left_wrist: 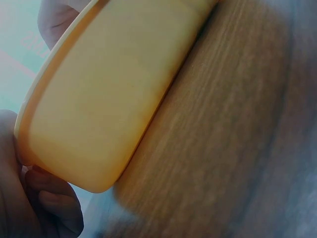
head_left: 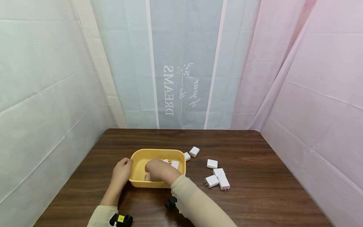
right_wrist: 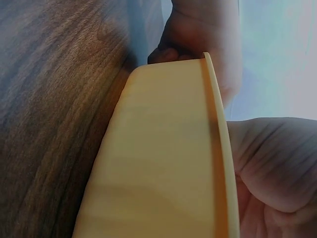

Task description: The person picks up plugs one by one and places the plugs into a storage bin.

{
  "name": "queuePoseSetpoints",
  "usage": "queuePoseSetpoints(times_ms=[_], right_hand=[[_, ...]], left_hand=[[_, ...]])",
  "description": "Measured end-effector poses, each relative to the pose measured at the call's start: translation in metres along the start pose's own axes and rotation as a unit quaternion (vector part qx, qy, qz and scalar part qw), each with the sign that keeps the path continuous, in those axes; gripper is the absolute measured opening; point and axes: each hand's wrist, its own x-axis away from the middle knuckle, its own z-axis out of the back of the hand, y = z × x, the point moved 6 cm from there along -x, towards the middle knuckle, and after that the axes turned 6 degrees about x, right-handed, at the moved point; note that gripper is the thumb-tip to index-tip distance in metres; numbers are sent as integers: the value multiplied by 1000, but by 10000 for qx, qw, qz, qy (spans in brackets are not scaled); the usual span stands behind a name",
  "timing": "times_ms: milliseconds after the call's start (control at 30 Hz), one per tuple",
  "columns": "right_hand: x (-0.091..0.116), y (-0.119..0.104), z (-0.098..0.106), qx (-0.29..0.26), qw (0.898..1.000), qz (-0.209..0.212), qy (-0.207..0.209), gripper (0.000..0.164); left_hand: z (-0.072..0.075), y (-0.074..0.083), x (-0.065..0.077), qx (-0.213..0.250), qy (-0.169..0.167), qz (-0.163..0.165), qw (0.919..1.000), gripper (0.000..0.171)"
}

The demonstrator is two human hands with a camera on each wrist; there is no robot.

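Note:
My left hand (head_left: 122,171) grips the left end of a yellow plastic basket (head_left: 158,151) at its rim. In the left wrist view the fingers (left_wrist: 54,203) curl under that rim. My right hand (head_left: 161,170) reaches over the near wall into the basket, its fingers bent downward. A white charger plug (head_left: 148,176) shows just below them, in their hold; the fingertips are hidden. More white charger plugs (head_left: 175,164) lie in the basket's right half. In the right wrist view the basket wall (right_wrist: 158,148) covers the right fingers.
Two white charger plugs (head_left: 194,151) lie by the basket's right end. Several others (head_left: 212,181) are grouped farther right, metal prongs showing. The brown wooden table (head_left: 255,176) meets hanging cloth (head_left: 181,47) at the back and sides.

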Motion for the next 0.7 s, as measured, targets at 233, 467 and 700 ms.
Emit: queuePoseSetpoints(times_ms=[233,467,700], right_hand=[[-2,1,-2,-41,10000,-7,18,9],[-3,0,-4,-7,10000,-11,56,14],[-2,0,-3,-32,9999,-75,69,9]], left_hand=[[0,0,0,-8,-17,21,10000,43],[0,0,0,-40,13,13,10000,43],[0,0,2,-47,-20,-3,10000,43]])
